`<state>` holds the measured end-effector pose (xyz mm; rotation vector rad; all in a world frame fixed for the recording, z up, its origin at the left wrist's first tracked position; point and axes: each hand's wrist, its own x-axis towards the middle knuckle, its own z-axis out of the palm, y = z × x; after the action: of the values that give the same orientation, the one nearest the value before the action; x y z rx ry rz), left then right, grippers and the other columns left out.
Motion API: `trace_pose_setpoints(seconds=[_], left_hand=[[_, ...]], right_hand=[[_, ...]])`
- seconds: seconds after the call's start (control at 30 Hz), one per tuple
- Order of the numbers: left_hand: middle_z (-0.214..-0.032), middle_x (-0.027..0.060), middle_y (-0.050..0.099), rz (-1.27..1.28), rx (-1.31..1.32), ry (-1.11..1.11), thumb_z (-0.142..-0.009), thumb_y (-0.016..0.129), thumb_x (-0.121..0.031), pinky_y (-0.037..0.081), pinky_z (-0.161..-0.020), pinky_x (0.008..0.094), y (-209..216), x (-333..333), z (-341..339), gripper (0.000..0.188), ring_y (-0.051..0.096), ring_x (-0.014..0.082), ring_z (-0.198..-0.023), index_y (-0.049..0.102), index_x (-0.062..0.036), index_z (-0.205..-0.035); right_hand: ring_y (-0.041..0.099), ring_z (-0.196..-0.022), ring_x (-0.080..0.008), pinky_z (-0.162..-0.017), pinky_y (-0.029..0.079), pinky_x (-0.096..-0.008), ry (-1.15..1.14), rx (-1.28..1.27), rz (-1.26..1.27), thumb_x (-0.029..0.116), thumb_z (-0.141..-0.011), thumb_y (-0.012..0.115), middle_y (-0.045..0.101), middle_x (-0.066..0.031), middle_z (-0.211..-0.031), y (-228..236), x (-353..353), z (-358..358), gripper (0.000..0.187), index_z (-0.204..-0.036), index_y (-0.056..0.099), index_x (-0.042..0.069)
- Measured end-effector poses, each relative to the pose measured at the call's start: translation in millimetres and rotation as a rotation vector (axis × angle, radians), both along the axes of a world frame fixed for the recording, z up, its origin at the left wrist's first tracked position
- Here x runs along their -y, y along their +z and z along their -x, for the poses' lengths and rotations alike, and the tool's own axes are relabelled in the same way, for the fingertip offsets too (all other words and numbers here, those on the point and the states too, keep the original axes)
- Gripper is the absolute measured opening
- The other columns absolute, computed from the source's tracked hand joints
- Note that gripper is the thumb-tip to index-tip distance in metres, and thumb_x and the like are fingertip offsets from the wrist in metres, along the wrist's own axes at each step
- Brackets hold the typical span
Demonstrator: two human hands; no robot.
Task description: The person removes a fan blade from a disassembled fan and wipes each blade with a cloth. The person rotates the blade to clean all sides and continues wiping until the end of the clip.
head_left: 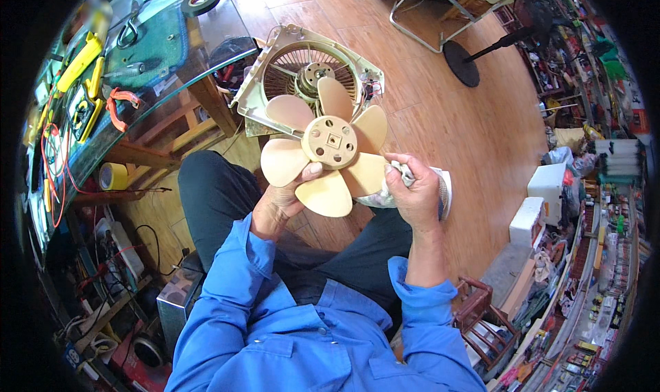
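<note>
In front of me is a cream plastic fan blade wheel (330, 142) with several broad blades and a round hub with holes. My left hand (283, 201) grips it from below, thumb on the hub's lower edge. A crumpled whitish cloth (377, 199) is bunched in my right hand (414, 189), whose fingers close round it beside the tip of the right-hand lower blade. Just beyond the wheel stands the open square fan housing (275, 61), its grille and motor (313, 76) showing; the wheel hides part of its lower side.
A glass-topped workbench (206, 68) on the left carries pliers (121, 110), black tape (201, 2), a multimeter (84, 114) and red wires. A black standing fan (474, 52) is on the wooden floor (474, 151). Crowded parts shelves (584, 268) line the right side, near a small brown rack (485, 320).
</note>
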<state>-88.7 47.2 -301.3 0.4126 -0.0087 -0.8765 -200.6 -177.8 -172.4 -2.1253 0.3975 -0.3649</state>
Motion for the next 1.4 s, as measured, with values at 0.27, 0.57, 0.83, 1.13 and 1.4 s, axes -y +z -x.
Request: trace_pose_setpoints(seconds=[0.27, 0.57, 0.83, 1.13, 1.4], left_hand=[[-0.133, 0.0147, 0.076, -0.204, 0.079, -0.022, -0.098, 0.088, -0.03, 0.068, -0.098, 0.0418, 15, -1, -4, 0.063, 0.078, 0.0263, -0.116, 0.063, 0.0009, -0.147], [-0.136, 0.0167, 0.075, -0.195, 0.003, 0.095, -0.106, 0.08, -0.025, 0.067, -0.1, 0.0406, 21, 12, -5, 0.053, 0.077, 0.0265, -0.119, 0.063, 0.0022, -0.148], [-0.141, 0.0161, 0.072, -0.182, 0.207, 0.069, -0.105, 0.08, -0.023, 0.065, -0.106, 0.0471, 38, 19, 9, 0.056, 0.075, 0.0277, -0.125, 0.058, 0.0, -0.151], [-0.132, 0.0147, 0.076, -0.241, 0.171, 0.231, -0.104, 0.082, -0.018, 0.067, -0.096, 0.039, 32, 18, 13, 0.05, 0.078, 0.024, -0.114, 0.062, 0.0036, -0.144], [-0.136, 0.0137, 0.074, -0.236, 0.177, 0.205, -0.105, 0.08, -0.018, 0.068, -0.096, 0.041, 14, 22, 11, 0.05, 0.078, 0.0255, -0.115, 0.06, 0.0016, -0.147]], right_hand=[[0.075, -0.092, -0.0177, -0.083, 0.059, -0.0331, 0.024, -0.009, 0.057, 0.006, -0.098, 0.078, 0.08, -0.0138, -0.103, 3, 0, -2, 0.021, -0.117, 0.08, -0.002], [0.071, -0.092, -0.0208, -0.083, 0.058, -0.0364, -0.264, 0.017, 0.162, 0.023, -0.106, 0.077, 0.075, -0.014, -0.102, -5, 3, -11, 0.032, -0.121, 0.068, -0.005], [0.067, -0.089, -0.0138, -0.081, 0.058, -0.0341, -0.242, 0.164, 0.007, -0.004, -0.091, 0.071, 0.069, -0.0048, -0.098, 24, -36, -33, 0.029, -0.12, 0.066, 0.001], [0.075, -0.098, -0.0335, -0.086, 0.061, -0.0419, 0.096, 0.209, 0.555, -0.006, -0.079, 0.083, 0.077, -0.0126, -0.108, -19, -38, -43, 0.028, -0.104, 0.079, 0.004], [0.076, -0.094, -0.03, -0.08, 0.064, -0.0404, 0.293, 0.2, 0.558, 0.004, -0.076, 0.084, 0.079, -0.01, -0.099, -37, -29, -22, 0.022, -0.098, 0.082, 0.008]])
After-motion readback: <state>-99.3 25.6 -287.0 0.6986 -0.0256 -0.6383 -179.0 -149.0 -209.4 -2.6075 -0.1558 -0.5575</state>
